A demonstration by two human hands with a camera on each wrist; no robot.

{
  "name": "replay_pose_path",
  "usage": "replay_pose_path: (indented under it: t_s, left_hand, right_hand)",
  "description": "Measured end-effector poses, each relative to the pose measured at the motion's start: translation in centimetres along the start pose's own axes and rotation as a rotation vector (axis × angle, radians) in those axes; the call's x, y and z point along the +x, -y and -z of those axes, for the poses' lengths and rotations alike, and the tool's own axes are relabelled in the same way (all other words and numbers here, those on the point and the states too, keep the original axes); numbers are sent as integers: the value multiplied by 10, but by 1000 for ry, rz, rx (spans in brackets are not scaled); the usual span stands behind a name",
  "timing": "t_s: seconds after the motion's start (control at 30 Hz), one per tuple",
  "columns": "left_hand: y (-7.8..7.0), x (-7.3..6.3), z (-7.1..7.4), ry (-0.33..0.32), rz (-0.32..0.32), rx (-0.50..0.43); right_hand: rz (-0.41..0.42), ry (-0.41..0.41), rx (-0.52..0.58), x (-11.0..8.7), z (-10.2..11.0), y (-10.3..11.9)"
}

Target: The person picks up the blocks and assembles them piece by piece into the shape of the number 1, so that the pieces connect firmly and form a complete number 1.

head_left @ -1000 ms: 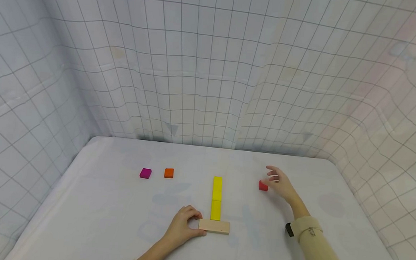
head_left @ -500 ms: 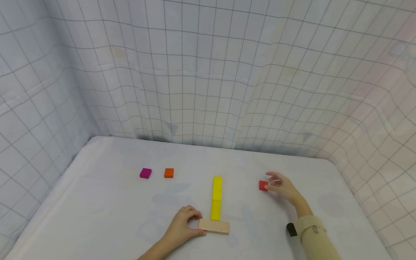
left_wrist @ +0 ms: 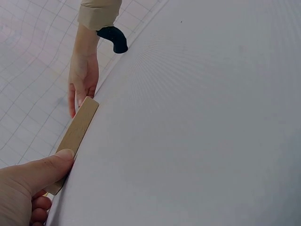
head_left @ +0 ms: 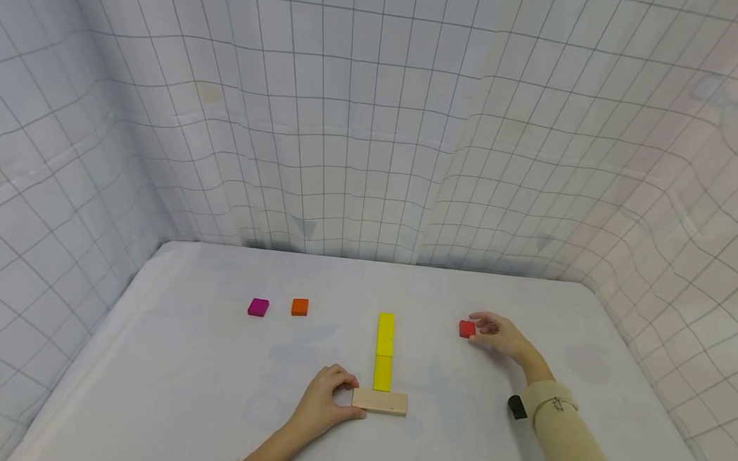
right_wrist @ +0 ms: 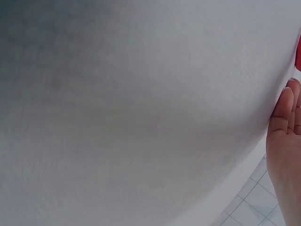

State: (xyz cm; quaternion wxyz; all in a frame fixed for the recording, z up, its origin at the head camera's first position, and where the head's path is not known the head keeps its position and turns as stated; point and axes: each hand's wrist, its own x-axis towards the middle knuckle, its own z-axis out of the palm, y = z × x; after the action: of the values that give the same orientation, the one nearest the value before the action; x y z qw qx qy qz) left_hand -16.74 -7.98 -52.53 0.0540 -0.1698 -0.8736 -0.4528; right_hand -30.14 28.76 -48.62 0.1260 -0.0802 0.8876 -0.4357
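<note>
In the head view, my left hand (head_left: 323, 402) holds the left end of a plain wooden block (head_left: 380, 401), which lies crosswise on the white cloth. The left wrist view shows the thumb (left_wrist: 51, 167) lying over that block. Just beyond it, two yellow blocks (head_left: 384, 351) form a straight strip pointing away from me. Farther right, my right hand (head_left: 503, 337) is beside a small red block (head_left: 467, 329), thumb and forefinger spread at its right side. Only an edge of the red block (right_wrist: 298, 54) appears in the right wrist view, a little apart from the fingertips.
An orange block (head_left: 299, 307) and a magenta block (head_left: 258, 308) lie at the back left of the cloth-covered table (head_left: 194, 389). Grid-patterned curtains (head_left: 374, 153) enclose the back and both sides. A dark strap (head_left: 517, 407) hangs by the right sleeve.
My right hand has come down and slightly toward me beside the red block, and its thumb has shifted to the block's near right corner. The left hand and the blocks stay put.
</note>
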Motion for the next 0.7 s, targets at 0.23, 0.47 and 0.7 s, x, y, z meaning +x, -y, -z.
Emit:
replay_pose_path:
  t_s: [0.23, 0.47, 0.7]
  left_hand:
    - [1, 0, 0, 0, -2, -6]
    - [1, 0, 1, -6, -8, -6]
    - [1, 0, 1, 2, -1, -5]
  right_hand:
    - [6, -5, 2, 1, -1, -3]
    - [-33, -17, -9, 1, -3, -1]
    - [-27, -24, -32, 1, -3, 0]
